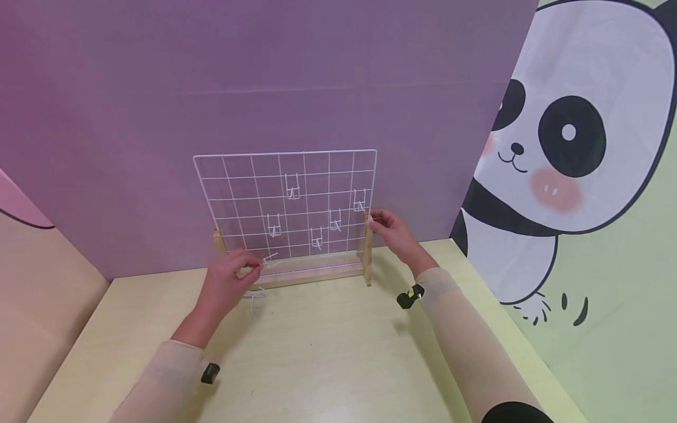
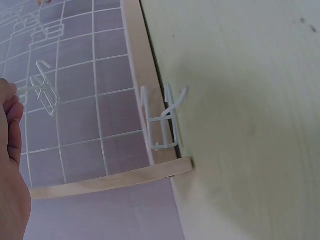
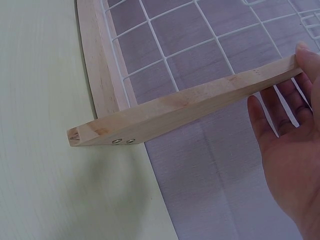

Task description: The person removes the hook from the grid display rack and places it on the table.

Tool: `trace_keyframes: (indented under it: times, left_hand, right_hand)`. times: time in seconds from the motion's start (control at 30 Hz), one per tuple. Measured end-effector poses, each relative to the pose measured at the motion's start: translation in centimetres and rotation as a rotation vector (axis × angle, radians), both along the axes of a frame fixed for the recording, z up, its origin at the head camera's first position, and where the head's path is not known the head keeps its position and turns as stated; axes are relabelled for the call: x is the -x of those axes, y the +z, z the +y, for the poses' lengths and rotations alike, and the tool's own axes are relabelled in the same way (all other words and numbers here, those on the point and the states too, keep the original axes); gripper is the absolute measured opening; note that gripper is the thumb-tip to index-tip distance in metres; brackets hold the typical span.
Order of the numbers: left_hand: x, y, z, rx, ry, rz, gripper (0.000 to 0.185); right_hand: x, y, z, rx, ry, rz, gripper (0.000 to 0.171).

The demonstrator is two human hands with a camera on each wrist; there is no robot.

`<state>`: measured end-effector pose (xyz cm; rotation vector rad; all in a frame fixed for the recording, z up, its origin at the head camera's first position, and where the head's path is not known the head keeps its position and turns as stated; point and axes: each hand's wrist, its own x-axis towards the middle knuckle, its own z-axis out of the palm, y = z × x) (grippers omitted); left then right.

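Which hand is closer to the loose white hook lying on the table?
Left. The left hand is right beside the loose hook, pinching another hook. The right hand is across the grid panel, at its right wooden post.

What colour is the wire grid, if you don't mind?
The wire grid is white, clearest in the head view.

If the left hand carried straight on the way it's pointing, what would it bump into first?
Probably the white wire grid panel just ahead: the left hand pinches a small white wire hook aimed at its lower squares, though depth is unclear.

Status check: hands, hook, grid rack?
Left hand pinches a white hook at the grid rack. Right hand steadies its wooden post. Spare hook lies on the table.
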<state>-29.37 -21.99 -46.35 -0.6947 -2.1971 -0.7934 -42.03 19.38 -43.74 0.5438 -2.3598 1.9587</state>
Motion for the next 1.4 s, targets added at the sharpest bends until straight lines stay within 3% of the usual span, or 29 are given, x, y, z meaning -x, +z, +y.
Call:
trace_keyframes:
  times: [0.67,1.1,1.4]
  left_hand:
    - [0.2,-2.4,0.6,0.035,0.033,-0.117,0.019]
    - [0.6,-3.5,1.3,0.082,-0.015,-0.149,0.019]
    - [0.8,-3.6,1.3,0.149,-0.033,-0.268,0.018]
  right_hand:
    - [0.0,-0.2,-0.1,0.006,0.018,0.012,0.035]
    - [0.0,0.0,0.0,0.019,0.020,-0.007,0.036]
    - [0.1,0.2,0.1,0.016,0.010,-0.021,0.036]
